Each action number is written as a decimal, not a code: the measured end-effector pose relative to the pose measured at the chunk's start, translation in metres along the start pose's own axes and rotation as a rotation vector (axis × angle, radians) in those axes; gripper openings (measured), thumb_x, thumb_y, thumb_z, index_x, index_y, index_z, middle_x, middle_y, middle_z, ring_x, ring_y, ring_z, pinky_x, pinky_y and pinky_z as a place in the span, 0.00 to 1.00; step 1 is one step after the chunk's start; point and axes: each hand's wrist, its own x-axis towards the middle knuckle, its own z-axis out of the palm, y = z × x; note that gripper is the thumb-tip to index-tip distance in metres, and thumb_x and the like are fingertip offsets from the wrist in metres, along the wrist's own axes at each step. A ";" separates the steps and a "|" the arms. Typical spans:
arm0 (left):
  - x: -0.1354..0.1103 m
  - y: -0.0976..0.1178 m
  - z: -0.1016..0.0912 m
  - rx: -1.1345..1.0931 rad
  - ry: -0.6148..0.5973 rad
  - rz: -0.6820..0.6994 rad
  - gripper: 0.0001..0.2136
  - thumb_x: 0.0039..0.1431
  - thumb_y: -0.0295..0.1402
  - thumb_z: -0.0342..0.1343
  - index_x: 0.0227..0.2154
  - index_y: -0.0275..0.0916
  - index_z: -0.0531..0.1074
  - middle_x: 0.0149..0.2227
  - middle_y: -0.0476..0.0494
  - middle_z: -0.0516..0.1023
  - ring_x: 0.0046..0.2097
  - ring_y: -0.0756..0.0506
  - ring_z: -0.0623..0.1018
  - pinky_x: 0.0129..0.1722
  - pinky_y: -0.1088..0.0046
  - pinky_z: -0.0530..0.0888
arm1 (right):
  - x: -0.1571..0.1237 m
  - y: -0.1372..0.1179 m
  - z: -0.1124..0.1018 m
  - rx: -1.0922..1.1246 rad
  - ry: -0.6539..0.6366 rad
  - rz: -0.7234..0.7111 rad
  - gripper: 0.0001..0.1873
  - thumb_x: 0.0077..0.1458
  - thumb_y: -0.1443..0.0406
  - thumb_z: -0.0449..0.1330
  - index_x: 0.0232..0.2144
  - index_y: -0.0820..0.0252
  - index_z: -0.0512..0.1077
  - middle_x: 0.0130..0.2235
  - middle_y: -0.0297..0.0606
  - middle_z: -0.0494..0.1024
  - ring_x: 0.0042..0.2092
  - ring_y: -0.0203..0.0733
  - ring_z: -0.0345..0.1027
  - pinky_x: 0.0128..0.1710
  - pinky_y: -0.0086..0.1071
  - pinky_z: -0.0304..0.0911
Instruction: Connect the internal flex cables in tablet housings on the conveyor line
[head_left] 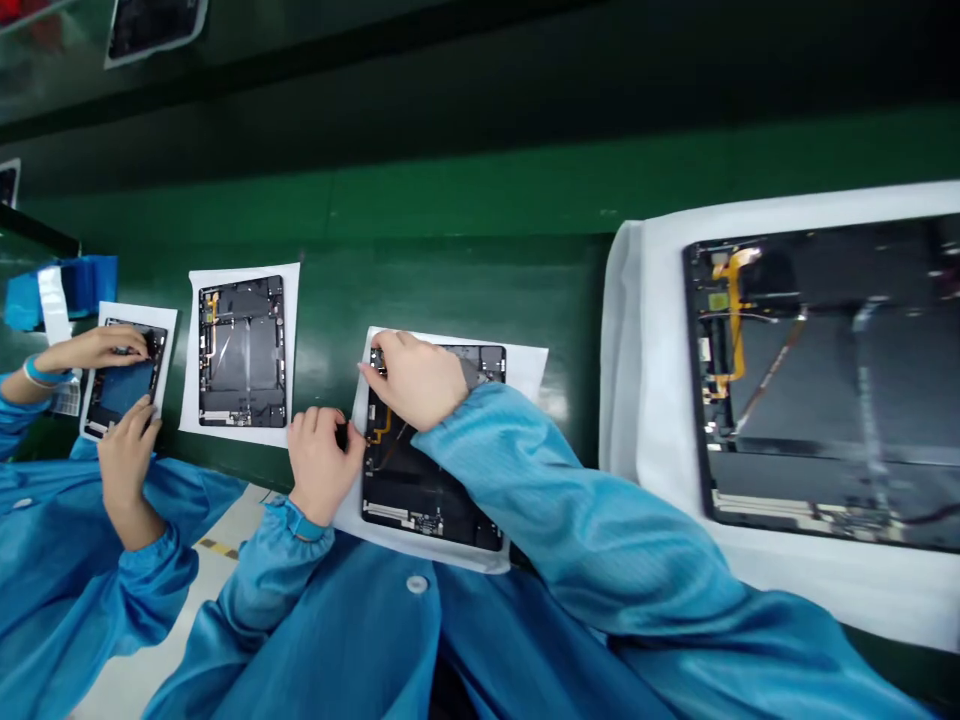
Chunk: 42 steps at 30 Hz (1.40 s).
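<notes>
An opened tablet (pixel 442 490) lies in front of me on a white foam sheet (pixel 531 368), its dark inner parts and orange flex cables showing. My right hand (pixel 424 380) reaches over the tablet's upper left corner, fingers bent down and closed; what is under the fingertips is hidden. At the tablet's left edge is my left hand (pixel 322 462), its fingers curled and the thumb tip against the edge. Something small and dark shows between that thumb and the fingers, too little of it to name. My right sleeve covers part of the tablet's right side.
Another opened tablet (pixel 810 400) lies on thick white foam at right, and one more (pixel 241 350) to my left. Further left, a co-worker's hands (pixel 124 440) work on a tablet (pixel 124 385), beside a blue wrapper (pixel 94 283). The bench (pixel 480 270) is green.
</notes>
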 end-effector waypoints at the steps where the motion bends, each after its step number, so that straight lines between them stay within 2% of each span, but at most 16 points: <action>1: -0.001 0.000 0.002 -0.002 0.013 -0.013 0.07 0.57 0.30 0.54 0.39 0.38 0.69 0.38 0.39 0.73 0.43 0.38 0.72 0.45 0.60 0.68 | 0.003 -0.001 0.001 -0.005 0.004 0.000 0.13 0.63 0.59 0.54 0.45 0.60 0.70 0.44 0.47 0.79 0.39 0.48 0.73 0.31 0.35 0.55; 3: 0.000 0.000 0.003 -0.035 0.028 -0.006 0.18 0.56 0.29 0.55 0.51 0.36 0.67 0.48 0.34 0.72 0.51 0.35 0.71 0.51 0.57 0.67 | 0.006 0.000 0.004 0.006 0.020 -0.006 0.10 0.63 0.60 0.55 0.41 0.59 0.70 0.42 0.45 0.79 0.38 0.47 0.72 0.31 0.34 0.54; 5: 0.005 0.000 0.002 -0.086 -0.012 0.074 0.24 0.54 0.25 0.54 0.56 0.36 0.64 0.54 0.33 0.69 0.55 0.36 0.68 0.55 0.58 0.66 | 0.007 0.004 0.008 0.049 0.033 -0.033 0.05 0.61 0.63 0.55 0.36 0.58 0.70 0.38 0.43 0.79 0.36 0.45 0.71 0.32 0.34 0.55; 9: 0.022 -0.001 -0.004 -0.148 -0.196 0.251 0.16 0.55 0.22 0.51 0.45 0.40 0.72 0.48 0.41 0.75 0.51 0.40 0.70 0.51 0.63 0.67 | 0.006 0.018 0.012 0.212 0.005 -0.106 0.04 0.55 0.69 0.57 0.29 0.56 0.67 0.29 0.35 0.76 0.30 0.40 0.68 0.34 0.32 0.56; 12: 0.035 0.001 -0.007 -0.170 -0.249 0.226 0.08 0.59 0.26 0.53 0.39 0.40 0.74 0.43 0.43 0.77 0.47 0.41 0.71 0.47 0.64 0.67 | 0.003 0.027 0.010 0.330 -0.067 -0.155 0.03 0.51 0.69 0.59 0.29 0.56 0.68 0.26 0.31 0.74 0.28 0.37 0.66 0.34 0.30 0.58; 15: 0.045 0.004 -0.007 -0.169 -0.242 0.185 0.04 0.61 0.30 0.54 0.36 0.40 0.74 0.38 0.45 0.77 0.45 0.42 0.72 0.44 0.64 0.65 | 0.000 0.033 0.007 0.359 -0.127 -0.205 0.05 0.49 0.71 0.59 0.28 0.57 0.68 0.26 0.30 0.74 0.28 0.36 0.67 0.33 0.29 0.59; 20: 0.056 0.008 -0.007 -0.154 -0.246 0.162 0.03 0.61 0.31 0.57 0.34 0.40 0.74 0.35 0.48 0.77 0.43 0.43 0.71 0.40 0.66 0.62 | 0.001 0.036 0.002 0.327 -0.185 -0.252 0.07 0.47 0.73 0.59 0.28 0.57 0.70 0.26 0.29 0.74 0.28 0.35 0.67 0.34 0.28 0.59; 28: 0.063 0.012 -0.012 -0.092 -0.317 0.172 0.03 0.61 0.33 0.57 0.34 0.39 0.73 0.37 0.46 0.76 0.43 0.42 0.71 0.39 0.66 0.61 | 0.009 0.030 -0.006 0.208 -0.229 -0.306 0.09 0.47 0.74 0.58 0.31 0.57 0.71 0.30 0.31 0.76 0.31 0.37 0.67 0.35 0.30 0.57; 37: 0.067 0.016 -0.014 -0.058 -0.361 0.138 0.03 0.60 0.32 0.58 0.32 0.39 0.71 0.37 0.45 0.75 0.44 0.41 0.70 0.38 0.65 0.62 | 0.012 0.020 -0.013 0.039 -0.262 -0.379 0.10 0.53 0.75 0.57 0.35 0.57 0.72 0.38 0.35 0.79 0.40 0.42 0.71 0.36 0.33 0.56; 42: 0.070 0.021 -0.013 -0.069 -0.350 0.080 0.03 0.58 0.30 0.58 0.30 0.39 0.72 0.35 0.45 0.76 0.42 0.41 0.71 0.37 0.66 0.61 | -0.004 0.026 -0.013 -0.012 -0.208 -0.377 0.10 0.59 0.72 0.55 0.38 0.59 0.76 0.40 0.40 0.79 0.41 0.45 0.71 0.39 0.35 0.59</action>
